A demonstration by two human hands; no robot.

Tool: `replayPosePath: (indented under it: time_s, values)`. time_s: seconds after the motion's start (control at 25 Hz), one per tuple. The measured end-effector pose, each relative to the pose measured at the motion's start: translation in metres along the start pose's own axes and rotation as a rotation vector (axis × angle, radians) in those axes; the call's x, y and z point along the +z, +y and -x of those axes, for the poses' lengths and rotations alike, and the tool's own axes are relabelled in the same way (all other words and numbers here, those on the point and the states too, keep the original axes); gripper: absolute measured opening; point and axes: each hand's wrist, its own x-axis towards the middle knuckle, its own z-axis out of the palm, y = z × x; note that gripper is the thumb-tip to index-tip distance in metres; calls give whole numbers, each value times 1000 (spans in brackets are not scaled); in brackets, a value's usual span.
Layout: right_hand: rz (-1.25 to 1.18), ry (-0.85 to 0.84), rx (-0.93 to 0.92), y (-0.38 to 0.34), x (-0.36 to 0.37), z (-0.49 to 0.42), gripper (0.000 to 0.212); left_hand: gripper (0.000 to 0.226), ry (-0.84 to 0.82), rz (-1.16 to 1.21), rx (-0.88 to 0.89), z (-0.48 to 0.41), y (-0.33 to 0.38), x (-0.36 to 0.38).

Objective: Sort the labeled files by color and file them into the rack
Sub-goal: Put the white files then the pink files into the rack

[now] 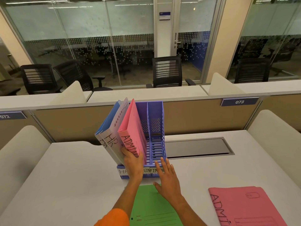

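A purple slotted rack (156, 128) stands mid-desk with front labels partly hidden by my hands. Blue and white HR files (109, 128) lean left out of its left slot. A pink ADMIN file (132, 128) stands tilted in the slot beside them. My left hand (132, 162) holds the lower edge of the pink file against the HR files. With straight fingers, my right hand (166, 178) touches the rack's front edge. A green file (153, 207) lies flat near me, and a second pink ADMIN file (244, 206) lies at the right.
A grey cable tray lid (195, 146) is set into the desk behind the rack. A tan partition (203, 116) closes the desk's far side, with curved white dividers at left and right. Black office chairs (167, 72) stand beyond it before glass walls.
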Motion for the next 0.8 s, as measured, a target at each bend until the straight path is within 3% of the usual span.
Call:
replayPosePath:
  time_s: [0.24, 0.52, 0.68, 0.8]
  values:
    - [2, -7, 2, 0, -2, 1, 93, 76, -31, -2, -7, 5, 5, -7]
    - [19, -41, -36, -1, -15, 3, 95, 57, -73, 7, 27, 23, -7, -34]
    - [25, 5, -33, -10, -26, 10, 94, 63, -12, -341, 185, 41, -20, -53]
    - [7, 47, -20, -21, -37, 20, 93, 77, -100, -616, 250, 58, -31, -65]
